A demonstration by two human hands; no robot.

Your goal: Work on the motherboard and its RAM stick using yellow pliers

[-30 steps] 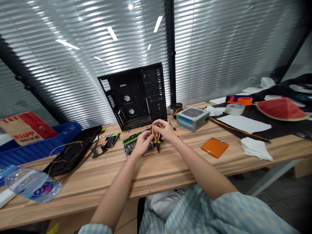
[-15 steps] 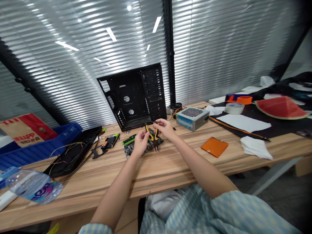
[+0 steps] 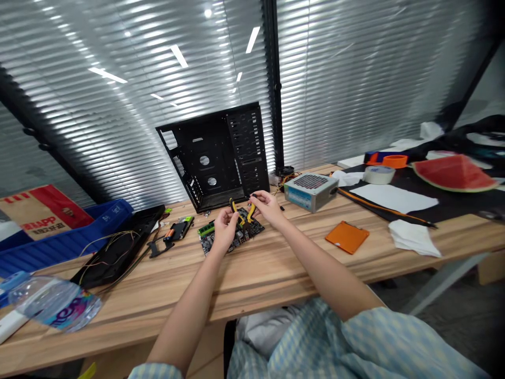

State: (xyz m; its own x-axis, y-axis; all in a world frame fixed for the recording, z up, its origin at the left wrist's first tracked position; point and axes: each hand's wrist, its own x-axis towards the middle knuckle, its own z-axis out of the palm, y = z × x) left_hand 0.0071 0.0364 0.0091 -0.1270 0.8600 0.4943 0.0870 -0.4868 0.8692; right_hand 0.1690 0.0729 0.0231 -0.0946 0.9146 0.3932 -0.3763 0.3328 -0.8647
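A pair of pliers [image 3: 251, 212] with yellow handles and dark jaws is held over a computer motherboard [image 3: 207, 244]. My left hand [image 3: 226, 227] is closed around the left handle. The fingers of my right hand [image 3: 268, 208] pinch the other handle, with a small dark piece showing at the fingertips. The handles are spread apart. The dark jaws blend into the board, so whether they touch it I cannot tell. Green memory sticks line the board's far left edge. Behind it stands a black computer case [image 3: 219, 147], its open side facing me.
Right of my hands are a power supply [image 3: 311, 190] and an orange panel [image 3: 347, 237]. Further right lie tissues [image 3: 413, 238], a tape roll [image 3: 379, 175] and a watermelon-shaped item [image 3: 453, 173]. On the left are a black panel with wires [image 3: 118, 255], a blue bin [image 3: 106, 221] and a bottle [image 3: 59, 302].
The pliers' handles have spread wider, the left one moving left with my left hand. The jaws have shifted up and slightly left over the motherboard. My right hand has barely moved.
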